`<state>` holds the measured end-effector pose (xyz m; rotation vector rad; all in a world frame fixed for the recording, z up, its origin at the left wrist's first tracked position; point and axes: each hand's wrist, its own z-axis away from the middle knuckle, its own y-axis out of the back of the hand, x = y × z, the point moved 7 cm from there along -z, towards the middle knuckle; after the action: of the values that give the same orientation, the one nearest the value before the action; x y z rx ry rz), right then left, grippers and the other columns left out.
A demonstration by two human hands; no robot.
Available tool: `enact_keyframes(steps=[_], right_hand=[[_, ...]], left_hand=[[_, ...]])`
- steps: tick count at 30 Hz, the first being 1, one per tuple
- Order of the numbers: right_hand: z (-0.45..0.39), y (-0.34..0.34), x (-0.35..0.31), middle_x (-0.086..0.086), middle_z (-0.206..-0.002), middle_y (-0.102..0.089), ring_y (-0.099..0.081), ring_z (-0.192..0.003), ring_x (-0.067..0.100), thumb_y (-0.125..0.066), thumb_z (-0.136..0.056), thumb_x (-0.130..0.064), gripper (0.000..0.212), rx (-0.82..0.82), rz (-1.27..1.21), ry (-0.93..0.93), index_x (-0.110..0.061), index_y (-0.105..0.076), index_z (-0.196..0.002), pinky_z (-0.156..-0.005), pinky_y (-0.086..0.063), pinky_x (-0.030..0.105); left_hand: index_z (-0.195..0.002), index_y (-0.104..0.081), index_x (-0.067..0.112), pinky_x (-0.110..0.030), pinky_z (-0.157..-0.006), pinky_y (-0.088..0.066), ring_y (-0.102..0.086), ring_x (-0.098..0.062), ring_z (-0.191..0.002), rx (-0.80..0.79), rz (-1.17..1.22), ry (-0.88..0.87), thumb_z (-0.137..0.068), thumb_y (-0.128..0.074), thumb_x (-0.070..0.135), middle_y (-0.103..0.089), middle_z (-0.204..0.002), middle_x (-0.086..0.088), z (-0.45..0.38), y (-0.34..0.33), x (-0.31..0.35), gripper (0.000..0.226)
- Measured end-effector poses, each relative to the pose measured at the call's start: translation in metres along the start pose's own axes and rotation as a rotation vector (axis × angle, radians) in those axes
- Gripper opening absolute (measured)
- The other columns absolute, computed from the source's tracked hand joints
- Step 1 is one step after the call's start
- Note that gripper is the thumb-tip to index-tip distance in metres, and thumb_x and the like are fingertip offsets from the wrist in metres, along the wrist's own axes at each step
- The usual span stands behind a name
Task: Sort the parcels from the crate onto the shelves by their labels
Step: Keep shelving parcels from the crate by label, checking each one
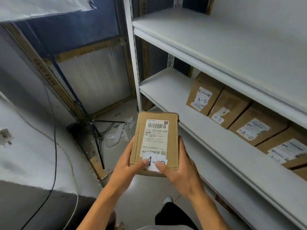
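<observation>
Cardboard parcel (155, 143) held label-up off middle shelf (167, 93) front edge, for reading. Left hand (127, 165) and right hand (181, 165) grasp its sides; thumbs partly cover "A-" sticker (155, 161). A-2 boxes (201, 95) along shelf's back edge suggest destination.

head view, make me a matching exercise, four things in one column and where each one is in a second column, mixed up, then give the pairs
Things:
1. held parcel
2. row of A-2 boxes
3. tripod
4. top shelf

Places:
a. on the floor in the corner
b. above the boxes, with nothing visible on it
c. in the left hand and right hand
d. on the middle shelf, to the right

Pairs: 1-c, 2-d, 3-a, 4-b
</observation>
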<state>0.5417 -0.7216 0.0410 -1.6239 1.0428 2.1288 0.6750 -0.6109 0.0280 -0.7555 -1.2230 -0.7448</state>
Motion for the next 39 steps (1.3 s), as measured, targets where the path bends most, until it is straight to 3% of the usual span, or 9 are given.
enact_keyframes(steps=[5,11,15,20,24,27,32,36,39], right_hand=[[-0.07,0.013,0.016,-0.027,-0.121,-0.064,-0.063,-0.106,-0.006,-0.076,-0.082,-0.041,0.066,0.01,-0.023,-0.078,-0.05,-0.039,-0.136,-0.086,-0.058,0.026],[-0.155,0.023,0.039,-0.024,-0.126,-0.063,-0.063,-0.111,-0.001,-0.078,-0.081,-0.034,0.069,-0.011,-0.076,-0.146,-0.048,-0.041,-0.138,-0.091,-0.058,0.034],[-0.205,0.033,0.054,-0.021,-0.126,-0.061,-0.061,-0.112,0.0,-0.075,-0.067,-0.051,0.071,0.043,-0.05,-0.218,-0.051,-0.046,-0.132,-0.095,-0.056,0.038],[-0.261,0.048,0.063,-0.005,-0.122,-0.05,-0.053,-0.114,0.016,-0.074,-0.081,-0.039,0.068,0.1,0.109,-0.319,-0.052,-0.04,-0.138,-0.097,-0.051,0.039],[-0.31,0.049,0.065,-0.021,-0.115,-0.058,-0.058,-0.101,-0.006,-0.068,-0.091,-0.014,0.061,0.13,0.017,-0.339,-0.041,-0.045,-0.14,-0.076,-0.048,0.008],[-0.33,0.042,0.07,-0.018,-0.119,-0.057,-0.059,-0.108,0.002,-0.067,-0.091,-0.006,0.07,0.238,-0.079,-0.392,-0.037,-0.039,-0.147,-0.068,-0.046,0.007],[-0.361,0.04,0.069,-0.018,-0.125,-0.051,-0.049,-0.113,0.001,-0.061,-0.094,0.0,0.076,0.449,-0.041,-0.399,-0.032,-0.029,-0.154,-0.069,-0.038,-0.005],[-0.374,0.031,0.086,-0.01,-0.143,-0.055,-0.055,-0.124,0.01,-0.059,-0.091,0.0,0.08,0.56,-0.011,-0.426,-0.043,-0.029,-0.152,-0.105,-0.046,0.03],[-0.376,0.024,0.106,-0.009,-0.141,-0.056,-0.056,-0.127,0.013,-0.058,-0.089,0.003,0.085,0.658,-0.012,-0.433,-0.053,-0.027,-0.144,-0.11,-0.045,0.044]], left_hand=[[-0.152,-0.03,0.031,-0.034,-0.091,-0.056,-0.06,-0.019,-0.123,-0.025,-0.062,0.009,-0.08,-0.073,0.015,-0.062,-0.135,0.003,-0.069,0.005,0.004,0.086],[-0.152,-0.028,0.038,-0.037,-0.094,-0.056,-0.065,-0.016,-0.116,-0.021,-0.15,0.049,-0.097,-0.06,0.017,-0.063,-0.133,0.007,-0.165,0.012,-0.001,0.067],[-0.15,-0.031,0.039,-0.028,-0.09,-0.057,-0.066,-0.011,-0.113,-0.052,-0.184,0.065,-0.098,-0.059,0.017,-0.065,-0.129,0.013,-0.22,0.01,-0.006,0.063],[-0.14,-0.039,0.036,-0.029,-0.079,-0.059,-0.069,-0.014,-0.106,-0.118,-0.182,0.173,-0.097,-0.058,0.011,-0.069,-0.122,0.008,-0.279,0.011,-0.026,0.053],[-0.131,-0.044,0.037,-0.032,-0.085,-0.059,-0.068,-0.009,-0.106,-0.183,-0.296,0.181,-0.095,-0.063,0.016,-0.068,-0.12,0.01,-0.347,0.031,-0.03,0.046],[-0.137,-0.043,0.033,-0.042,-0.103,-0.049,-0.061,-0.01,-0.117,-0.274,-0.422,0.135,-0.092,-0.066,0.015,-0.064,-0.126,0.013,-0.397,0.043,-0.023,0.053],[-0.143,-0.039,0.023,-0.046,-0.104,-0.048,-0.056,-0.022,-0.123,-0.374,-0.563,-0.015,-0.093,-0.063,0.01,-0.06,-0.135,0.004,-0.457,0.039,-0.008,0.057],[-0.145,-0.042,0.021,-0.015,-0.097,-0.046,-0.057,-0.009,-0.111,-0.425,-0.607,-0.177,-0.091,-0.062,0.002,-0.059,-0.124,0.014,-0.488,0.034,0.0,0.061],[-0.145,-0.044,0.023,0.004,-0.086,-0.037,-0.055,-0.001,-0.108,-0.454,-0.614,-0.297,-0.091,-0.062,0.003,-0.06,-0.121,0.016,-0.498,0.031,0.0,0.061]])
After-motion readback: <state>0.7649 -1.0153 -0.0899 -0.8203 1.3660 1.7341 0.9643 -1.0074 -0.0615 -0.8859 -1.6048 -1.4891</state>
